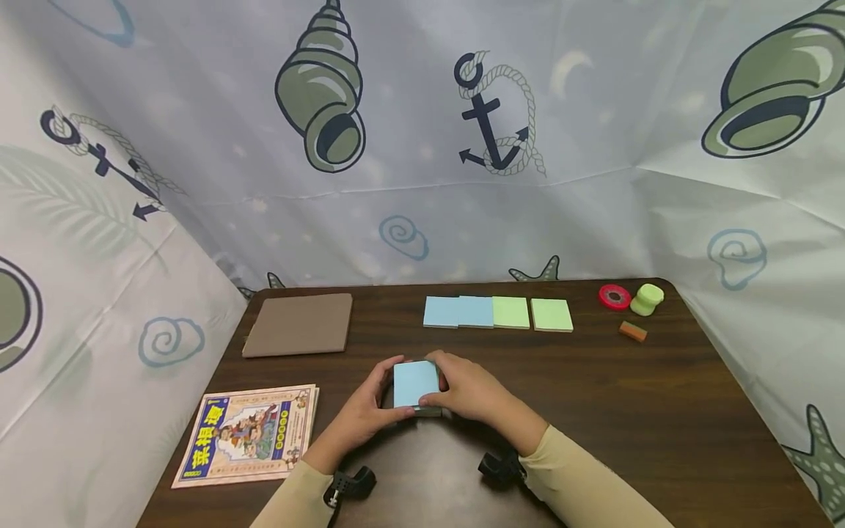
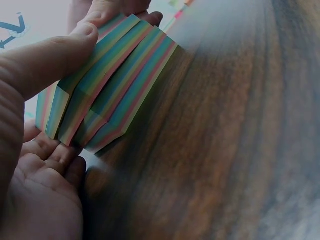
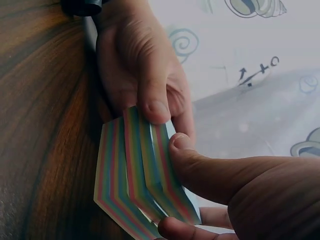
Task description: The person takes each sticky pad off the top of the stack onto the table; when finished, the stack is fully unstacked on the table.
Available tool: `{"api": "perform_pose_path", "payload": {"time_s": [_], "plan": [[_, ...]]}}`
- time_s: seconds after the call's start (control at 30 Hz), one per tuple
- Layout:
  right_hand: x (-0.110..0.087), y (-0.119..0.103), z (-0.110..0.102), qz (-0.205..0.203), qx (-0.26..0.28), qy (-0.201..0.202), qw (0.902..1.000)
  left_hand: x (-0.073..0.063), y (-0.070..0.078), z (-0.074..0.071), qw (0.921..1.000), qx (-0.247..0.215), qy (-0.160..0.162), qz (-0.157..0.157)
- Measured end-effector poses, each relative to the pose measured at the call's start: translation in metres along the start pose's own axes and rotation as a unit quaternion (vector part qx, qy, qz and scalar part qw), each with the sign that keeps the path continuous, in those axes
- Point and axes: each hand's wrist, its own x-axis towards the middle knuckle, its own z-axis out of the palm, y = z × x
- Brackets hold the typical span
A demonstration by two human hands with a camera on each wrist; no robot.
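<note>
Both hands hold a stack of sticky note pads (image 1: 416, 383) between them above the table's near middle. Its top sheet is light blue, and the side edges show bands of pink, yellow, green and blue. My left hand (image 1: 361, 412) grips the left side, thumb at the near edge and fingers behind. On the opposite side my right hand (image 1: 472, 389) grips it, thumb on the near right corner. In the left wrist view the striped pads (image 2: 112, 82) sit slightly fanned, with narrow gaps between them. The right wrist view shows the same layered edges (image 3: 142, 172) between the two thumbs.
Beyond the hands, blue sticky notes (image 1: 441, 312) and green sticky notes (image 1: 551, 315) lie in a row. A brown board (image 1: 300, 325) and an illustrated booklet (image 1: 247, 434) lie on the left. At far right are a red round object (image 1: 615, 297), a pale green object (image 1: 647, 299) and an orange-brown block (image 1: 633, 331).
</note>
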Motion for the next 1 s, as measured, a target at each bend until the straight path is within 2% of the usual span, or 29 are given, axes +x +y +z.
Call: {"api": "perform_pose_path", "payload": {"time_s": [0.23, 0.33, 0.47, 0.53, 0.6, 0.73, 0.87, 1.0], "plan": [[0.001, 0.002, -0.005, 0.008, -0.002, -0.004, 1.0, -0.001, 0.004, 0.001, 0.9993, 0.015, 0.013, -0.031], [0.004, 0.007, -0.007, 0.001, 0.031, -0.001, 0.9995, -0.001, 0.004, 0.001, 0.9992, 0.017, 0.013, -0.034], [0.01, 0.024, -0.006, -0.037, 0.113, -0.001, 0.9928, 0.001, 0.003, 0.002, 0.9993, 0.013, 0.015, -0.031], [0.014, 0.035, -0.003, -0.061, 0.165, -0.008, 0.9843, 0.0, 0.003, 0.002, 0.9993, 0.01, 0.017, -0.033], [0.017, 0.046, 0.002, -0.079, 0.226, -0.015, 0.9709, 0.0, 0.003, 0.002, 0.999, 0.011, 0.02, -0.039], [0.021, 0.062, 0.011, -0.097, 0.336, -0.01, 0.9367, 0.0, 0.004, 0.003, 0.9988, 0.016, 0.018, -0.043], [0.024, 0.067, 0.013, -0.109, 0.393, 0.001, 0.9131, 0.001, 0.006, 0.002, 0.9989, 0.019, 0.014, -0.04], [0.023, 0.069, 0.013, -0.116, 0.419, 0.041, 0.8996, 0.0, 0.005, 0.002, 0.9993, 0.018, 0.014, -0.03]]}}
